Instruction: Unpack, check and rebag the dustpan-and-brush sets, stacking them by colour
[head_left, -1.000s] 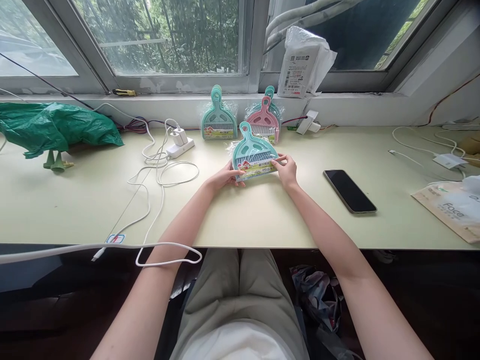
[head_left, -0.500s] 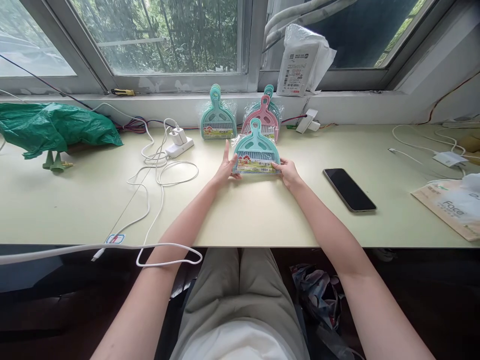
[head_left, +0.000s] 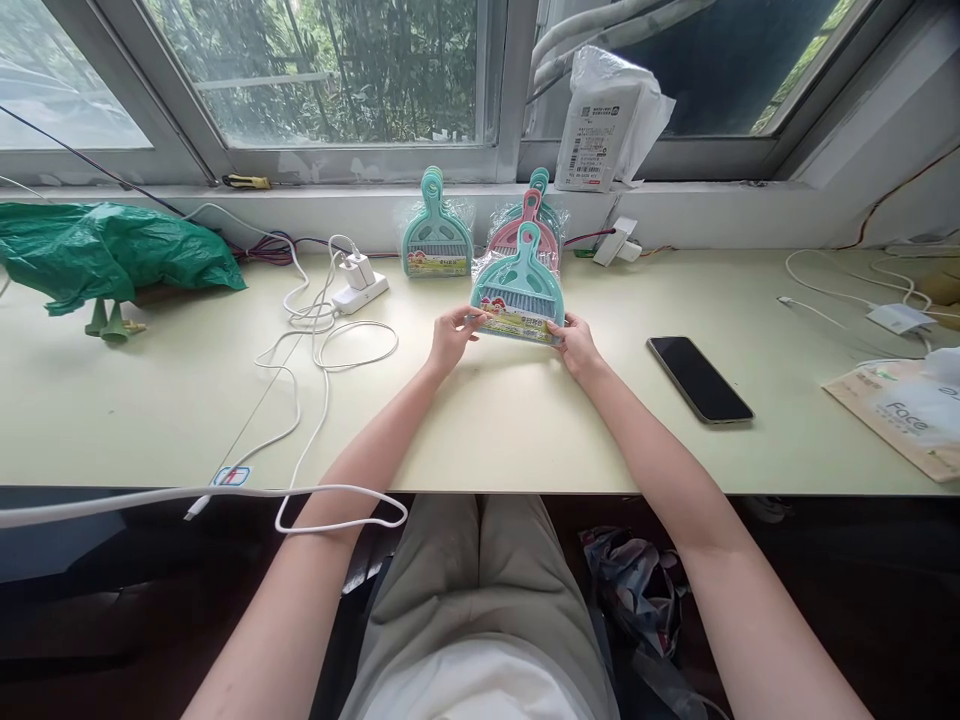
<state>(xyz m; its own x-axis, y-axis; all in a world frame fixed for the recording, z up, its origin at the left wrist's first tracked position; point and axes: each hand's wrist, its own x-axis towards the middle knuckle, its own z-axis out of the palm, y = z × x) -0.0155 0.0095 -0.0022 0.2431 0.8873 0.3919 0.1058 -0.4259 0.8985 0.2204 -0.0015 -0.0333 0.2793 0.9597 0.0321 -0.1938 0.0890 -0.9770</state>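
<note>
A mint-green mini dustpan and brush set (head_left: 523, 290), in clear wrap with a printed label, is held tilted, its handle leaning right. My left hand (head_left: 452, 337) pinches its lower left corner. My right hand (head_left: 576, 342) grips the lower right corner, thumb on the front. Directly behind it stands a pink dustpan set (head_left: 531, 206), partly hidden, with green ones behind that. To the left, several green dustpan sets (head_left: 435, 232) lean in a stack against the wall under the window.
A black phone (head_left: 699, 380) lies right of my right arm. White cables (head_left: 327, 365) and a power strip with a charger (head_left: 358, 290) are on the left. Farther out are a green plastic bag (head_left: 112, 250) and a tissue pack (head_left: 900, 415). A wrapped package (head_left: 600, 130) stands on the sill.
The held dustpan set has risen slightly and tilted, its handle swinging right. My left hand has gone from spread fingers beside it to a pinch on its corner.
</note>
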